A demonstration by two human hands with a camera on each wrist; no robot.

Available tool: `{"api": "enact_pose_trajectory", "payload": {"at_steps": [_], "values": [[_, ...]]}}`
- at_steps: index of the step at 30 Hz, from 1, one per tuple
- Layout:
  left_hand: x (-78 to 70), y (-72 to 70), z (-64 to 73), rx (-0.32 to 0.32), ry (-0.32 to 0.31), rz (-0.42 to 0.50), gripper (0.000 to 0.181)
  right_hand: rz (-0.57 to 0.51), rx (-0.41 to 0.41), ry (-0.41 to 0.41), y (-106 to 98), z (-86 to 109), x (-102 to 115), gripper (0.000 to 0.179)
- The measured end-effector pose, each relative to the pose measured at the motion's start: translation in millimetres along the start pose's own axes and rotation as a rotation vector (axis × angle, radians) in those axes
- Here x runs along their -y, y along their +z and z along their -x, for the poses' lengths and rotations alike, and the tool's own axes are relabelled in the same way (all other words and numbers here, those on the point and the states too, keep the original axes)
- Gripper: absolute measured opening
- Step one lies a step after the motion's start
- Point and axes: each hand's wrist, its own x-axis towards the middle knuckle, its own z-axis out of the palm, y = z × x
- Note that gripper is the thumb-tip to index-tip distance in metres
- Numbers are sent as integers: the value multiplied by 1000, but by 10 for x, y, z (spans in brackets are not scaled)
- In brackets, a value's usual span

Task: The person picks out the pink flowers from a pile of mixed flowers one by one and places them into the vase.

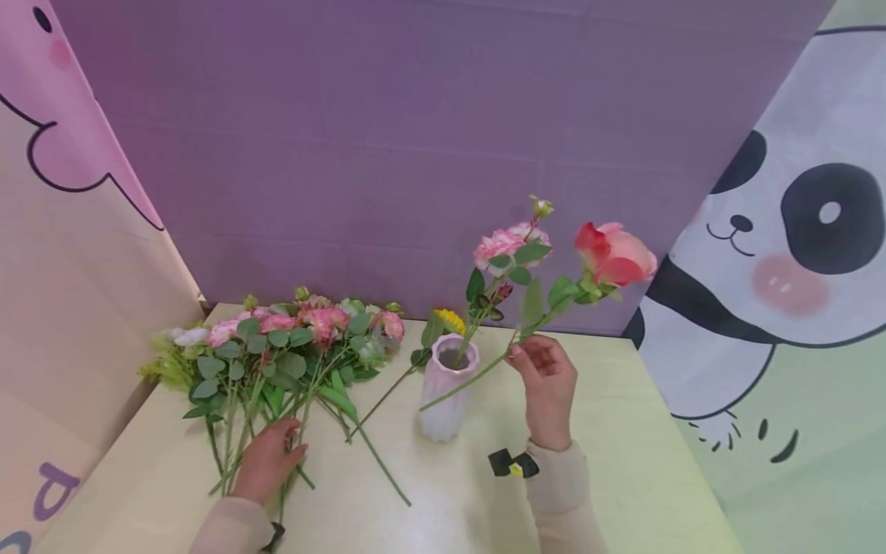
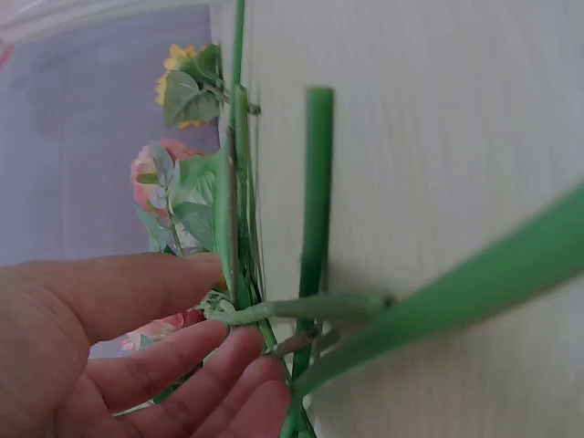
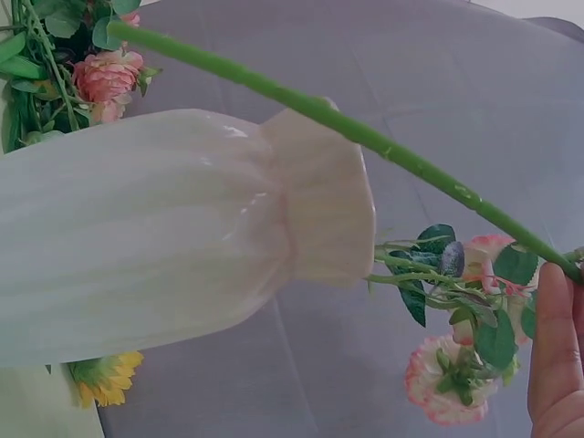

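My right hand [image 1: 551, 388] pinches the green stem of a large coral-pink rose [image 1: 616, 255], its bloom up to the right. The stem slants down leftward, its cut end in front of the white ribbed vase [image 1: 443, 408]. In the right wrist view, that stem [image 3: 383, 146] crosses the vase's scalloped mouth [image 3: 333, 201]. A pale pink flower spray [image 1: 501, 246] stands in the vase. At the left, my left hand [image 1: 266, 462] is among the stems of a flower pile [image 1: 277, 338]. Its thumb and fingers lie apart around several green stems [image 2: 239, 201] in the left wrist view.
A yellow sunflower [image 1: 451, 321] lies behind the vase, its stem running toward the pile. The pale wooden table [image 1: 644, 462] meets a purple backdrop [image 1: 374, 154] behind. Cartoon-printed panels, one with a panda [image 1: 754, 285], stand on both sides.
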Motion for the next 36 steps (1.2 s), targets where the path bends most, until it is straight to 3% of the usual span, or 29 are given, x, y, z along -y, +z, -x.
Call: {"api": "enact_pose_trajectory", "payload": {"at_steps": [7,16,23,36], "values": [[32,24,-77,9,-18,-7,31,-15,-28,29,-12,-83,24,14],[41,-1,-221,-17,17,-28,29,-6,-44,56,-57,-161,45,13],[37,-2,-309,30,-42,25,29,-15,-64,57,-87,-224,74,16],[110,40,-463,50,-58,103,34,-60,-67,43,-107,-303,98,18]]}}
